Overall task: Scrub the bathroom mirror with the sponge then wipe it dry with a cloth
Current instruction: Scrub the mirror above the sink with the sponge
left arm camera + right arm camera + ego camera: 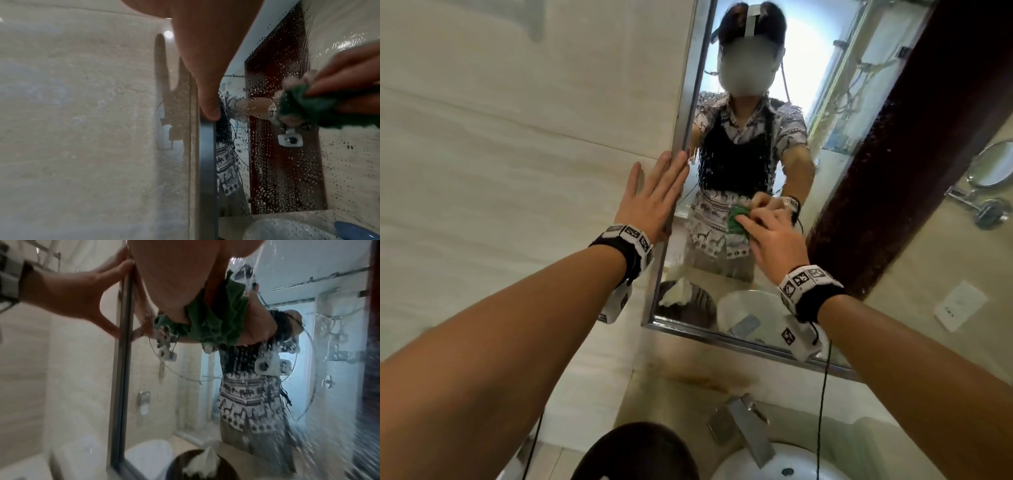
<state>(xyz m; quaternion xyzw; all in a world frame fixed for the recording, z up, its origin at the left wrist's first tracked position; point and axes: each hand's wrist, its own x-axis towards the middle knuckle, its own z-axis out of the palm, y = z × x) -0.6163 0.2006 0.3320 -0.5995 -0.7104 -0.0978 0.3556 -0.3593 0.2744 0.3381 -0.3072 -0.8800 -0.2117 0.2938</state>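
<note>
the left hand point(650, 198) lay flat and spread against the wall at the mirror's left edge, its fingers straight and holding nothing; the fingertips reached onto the metal frame point(671, 219), and in the left wrist view one fingertip point(209, 112) pressed right at the top of that frame strip. the right hand point(770, 236) pressed a green sponge point(738, 222) against the glass of the mirror point(825, 144), low and a little left of the middle of the pane. its fingers were curled over the sponge, which showed crumpled and bunched under them in the right wrist view point(218, 318). the two hands were well apart, the left on the frame, the right on the glass.

the glass was wet, covered in drops and streaks, thickest on the right part where a dark red door was reflected. both wrists wore black bands with white marker blocks. below the mirror a chrome tap point(746, 428) stood over a white basin point(774, 469) set in the desk. a dark round bin point(637, 452) stood at the lower edge, and its reflection in the mirror showed a crumpled white cloth or tissue point(678, 293) on top; which of the two it was i could not tell. on the wall to the right hung a small round swivel mirror point(993, 164) and a white socket plate point(959, 305).
</note>
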